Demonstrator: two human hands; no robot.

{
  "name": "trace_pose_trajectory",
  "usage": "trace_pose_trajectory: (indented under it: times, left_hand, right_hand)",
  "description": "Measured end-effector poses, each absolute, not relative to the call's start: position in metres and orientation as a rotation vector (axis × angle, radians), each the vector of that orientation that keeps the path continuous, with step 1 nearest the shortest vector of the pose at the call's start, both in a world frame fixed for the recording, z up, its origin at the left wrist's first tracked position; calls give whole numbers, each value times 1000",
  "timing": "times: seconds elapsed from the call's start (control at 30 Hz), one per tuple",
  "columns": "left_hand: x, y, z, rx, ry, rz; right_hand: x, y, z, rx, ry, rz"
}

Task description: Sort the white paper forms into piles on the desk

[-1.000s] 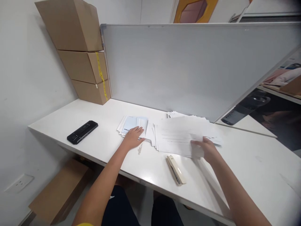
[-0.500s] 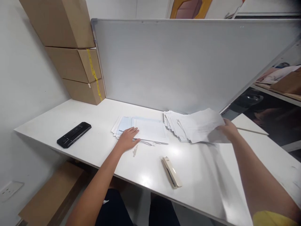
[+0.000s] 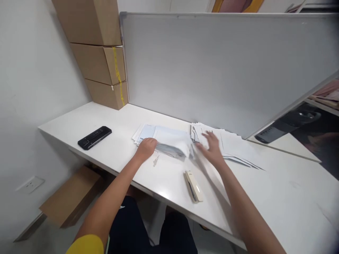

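Observation:
My left hand [image 3: 147,147] is closed on the near edge of a stack of papers [image 3: 171,137], with the thumb and fingers wrapped round it. The stack's front right corner curls up off the table. Light blue sheets show at its left side. My right hand [image 3: 212,147] hangs over the left part of a second paper pile [image 3: 237,143], fingers spread and holding nothing, slightly blurred. That pile is fanned out to the right. A cream stapler [image 3: 193,186] lies on the table in front, between my forearms.
A black phone-like device [image 3: 94,137] lies on the left of the white table [image 3: 116,165]. Stacked cardboard boxes [image 3: 106,93] stand in the back left corner beside a leaning whiteboard [image 3: 206,70]. A small scrap [image 3: 156,161] lies near my left hand.
My right hand has let go of the loose sheets, now on the right pile, and moved left. My left hand has gone from lying flat to gripping the left stack's edge.

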State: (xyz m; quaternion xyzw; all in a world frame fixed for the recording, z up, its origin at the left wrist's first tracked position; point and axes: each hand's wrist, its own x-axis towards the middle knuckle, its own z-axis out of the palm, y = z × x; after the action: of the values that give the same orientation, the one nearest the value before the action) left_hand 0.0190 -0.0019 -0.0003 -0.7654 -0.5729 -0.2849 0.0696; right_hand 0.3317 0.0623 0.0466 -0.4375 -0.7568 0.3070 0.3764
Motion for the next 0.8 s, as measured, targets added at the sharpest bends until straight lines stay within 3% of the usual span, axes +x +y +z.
trace_pose_trajectory:
  times: [0.17, 0.3, 0.43, 0.63, 0.8]
  left_hand:
    - [29, -25, -3, -2217, -1662, -1022]
    - [40, -27, -10, -2328, -1652, -961]
    - [45, -15, -9, -2436, -1805, -683]
    - [44, -18, 5, -2433, -1807, -680]
    - [45, -28, 15, -2360, -1754, -870]
  right_hand:
    - [291, 33, 34, -956, -2172, 799]
    - [319, 44, 18, -1193, -1764, 612]
    - [360, 56, 6, -1376, -1268, 489]
    - [372, 72, -19, -1252, -1001, 930]
    - [366, 82, -27, -1228, -931, 947]
